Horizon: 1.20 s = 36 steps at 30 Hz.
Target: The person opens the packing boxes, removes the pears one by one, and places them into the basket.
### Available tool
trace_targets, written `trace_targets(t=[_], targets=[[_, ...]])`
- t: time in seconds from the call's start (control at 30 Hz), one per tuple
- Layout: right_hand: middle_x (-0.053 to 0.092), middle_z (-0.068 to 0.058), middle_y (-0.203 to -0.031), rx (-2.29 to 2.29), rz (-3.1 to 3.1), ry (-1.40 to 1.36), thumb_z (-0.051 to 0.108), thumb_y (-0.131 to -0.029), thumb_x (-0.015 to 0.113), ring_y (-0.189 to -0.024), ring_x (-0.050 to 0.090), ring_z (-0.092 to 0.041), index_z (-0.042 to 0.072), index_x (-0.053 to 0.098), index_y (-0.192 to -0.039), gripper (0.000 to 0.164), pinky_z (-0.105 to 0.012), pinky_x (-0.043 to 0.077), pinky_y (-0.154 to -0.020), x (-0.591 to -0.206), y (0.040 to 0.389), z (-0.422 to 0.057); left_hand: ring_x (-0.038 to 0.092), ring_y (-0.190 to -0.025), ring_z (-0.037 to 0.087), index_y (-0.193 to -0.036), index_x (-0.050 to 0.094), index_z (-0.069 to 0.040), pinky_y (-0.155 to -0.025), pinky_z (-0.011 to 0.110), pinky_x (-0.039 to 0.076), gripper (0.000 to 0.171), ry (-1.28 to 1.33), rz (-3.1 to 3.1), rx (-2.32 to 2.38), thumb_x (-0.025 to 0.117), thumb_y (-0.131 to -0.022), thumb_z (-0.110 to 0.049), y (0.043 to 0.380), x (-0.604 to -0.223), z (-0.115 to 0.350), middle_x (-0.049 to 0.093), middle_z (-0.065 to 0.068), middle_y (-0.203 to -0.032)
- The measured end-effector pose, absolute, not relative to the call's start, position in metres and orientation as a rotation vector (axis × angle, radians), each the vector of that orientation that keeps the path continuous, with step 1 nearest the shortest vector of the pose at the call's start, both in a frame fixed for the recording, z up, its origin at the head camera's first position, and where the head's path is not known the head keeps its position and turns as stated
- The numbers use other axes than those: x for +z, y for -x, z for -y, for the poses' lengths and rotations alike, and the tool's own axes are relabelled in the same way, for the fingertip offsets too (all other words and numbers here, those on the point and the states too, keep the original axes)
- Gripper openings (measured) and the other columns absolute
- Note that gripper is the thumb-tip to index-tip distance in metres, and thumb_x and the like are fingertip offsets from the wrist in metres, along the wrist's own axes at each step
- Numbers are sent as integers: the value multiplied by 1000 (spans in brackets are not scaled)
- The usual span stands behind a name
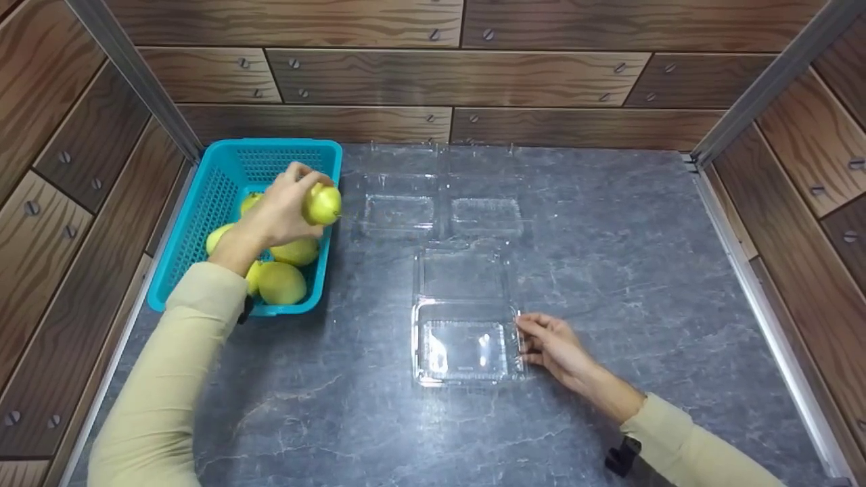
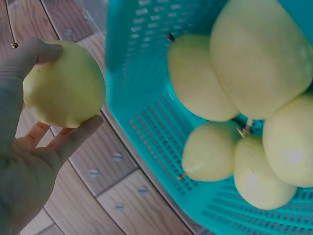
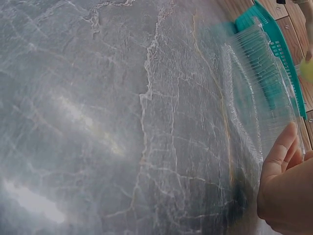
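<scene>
My left hand (image 1: 281, 206) grips a yellow-green pear (image 1: 323, 204) over the right side of the turquoise basket (image 1: 328, 270), thumb on one side and fingers on the other. In the left wrist view the pear (image 2: 68, 85) is apart from the other pears (image 2: 261, 58), several of which lie inside the basket. My right hand (image 1: 558, 352) holds the right rim of an opened clear plastic clamshell container (image 1: 463, 348), whose lid lies folded back behind it. Fingertips (image 3: 288, 134) show at the container's side wall (image 3: 264, 88) in the right wrist view.
Two more opened clear clamshell containers (image 1: 399, 213) (image 1: 486, 215) stand side by side at the back, right of the basket. Wood-patterned panels (image 1: 460, 78) wall in the grey marbled table (image 1: 622, 270) at the back and sides.
</scene>
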State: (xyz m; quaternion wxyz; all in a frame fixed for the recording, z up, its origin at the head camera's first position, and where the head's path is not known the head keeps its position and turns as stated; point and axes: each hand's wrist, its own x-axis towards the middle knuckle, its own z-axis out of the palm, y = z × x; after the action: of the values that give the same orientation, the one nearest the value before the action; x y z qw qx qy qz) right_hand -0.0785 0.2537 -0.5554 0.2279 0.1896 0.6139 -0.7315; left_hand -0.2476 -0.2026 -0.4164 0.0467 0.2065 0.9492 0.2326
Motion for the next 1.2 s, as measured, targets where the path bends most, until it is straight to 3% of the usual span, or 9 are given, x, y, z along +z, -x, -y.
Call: trace_targets(t=[0.27, 1.2], targets=[[63, 5, -84, -2007, -1707, -509, 18, -104, 64, -70, 60, -8, 14, 63, -103, 4, -22, 57, -65, -556, 78, -253, 44, -136, 48, -149, 50, -10, -106, 69, 48, 70, -519, -2913, 618, 83, -87, -11, 263, -425, 218, 37, 26, -153], [62, 6, -85, -2021, -1699, -511, 17, -104, 66, -69, 60, -8, 14, 64, -104, 4, -22, 57, -65, -555, 77, -253, 43, -136, 51, -153, 47, -6, -107, 67, 49, 71, -391, -2856, 449, 77, -89, -9, 293, -467, 225, 35, 28, -155]])
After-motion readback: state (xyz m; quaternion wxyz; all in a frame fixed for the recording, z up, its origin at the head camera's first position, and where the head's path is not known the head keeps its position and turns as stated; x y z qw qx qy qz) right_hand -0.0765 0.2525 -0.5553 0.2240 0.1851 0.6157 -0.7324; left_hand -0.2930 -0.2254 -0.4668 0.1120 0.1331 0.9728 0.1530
